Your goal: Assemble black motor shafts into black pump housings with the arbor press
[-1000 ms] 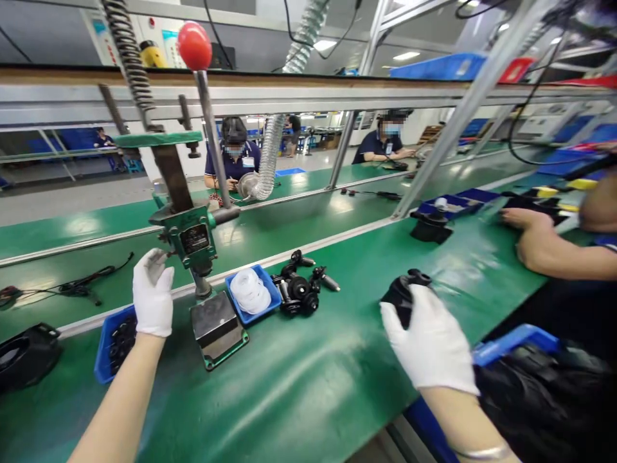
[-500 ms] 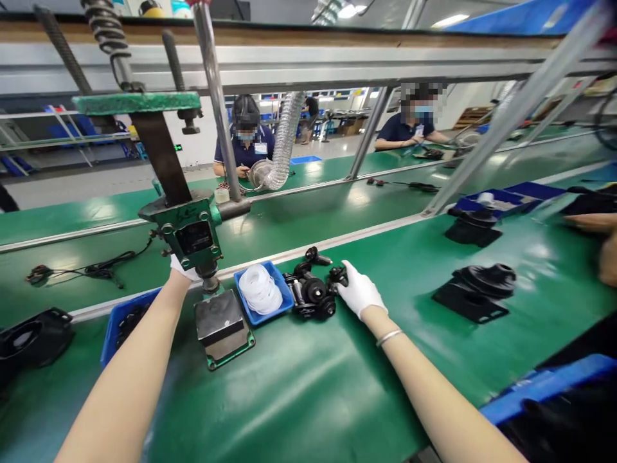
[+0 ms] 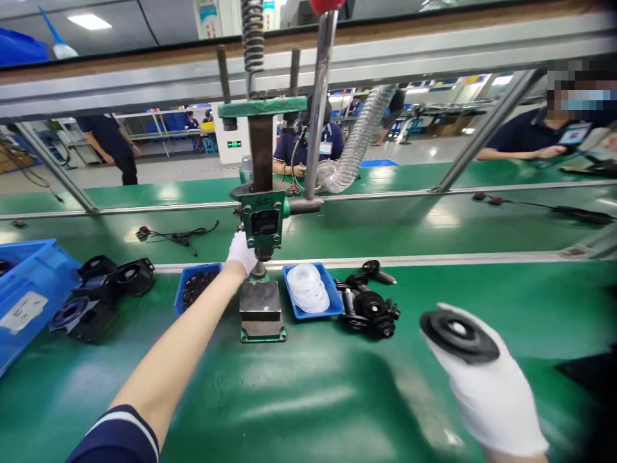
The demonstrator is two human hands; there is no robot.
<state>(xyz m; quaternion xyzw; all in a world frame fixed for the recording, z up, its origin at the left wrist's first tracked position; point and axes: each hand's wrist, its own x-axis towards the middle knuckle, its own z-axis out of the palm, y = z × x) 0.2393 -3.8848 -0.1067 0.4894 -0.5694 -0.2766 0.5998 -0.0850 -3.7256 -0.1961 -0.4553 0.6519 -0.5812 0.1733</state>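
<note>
The right hand [image 3: 486, 392], in a white glove, is holding a black round disc part [image 3: 457, 335] above the green belt surface [image 3: 308, 405], low at the right of the view. The fingers are curling up under the disc and gripping its rim from below; the disc is sitting tilted on the fingertips, clear of the belt. A wide bare stretch of belt is lying between this hand and the hand press [image 3: 263, 218].

The left hand [image 3: 241, 252], also gloved, is reaching forward and touching the press at the left side of its ram, just above the grey base block [image 3: 261, 307]. Its fingers are pressing together against the press body; whether they are gripping anything cannot be told.

Just right of the base block, a small blue tray of white rings [image 3: 311, 290] is resting, and touching its right edge a cluster of black parts [image 3: 369, 305] is lying. Left of the block, a blue tray of dark parts [image 3: 196, 286] is sitting close to the metal rail. Further left, black housings [image 3: 99, 292] are lying beside a large blue bin [image 3: 29, 296] at the belt's left edge.
</note>
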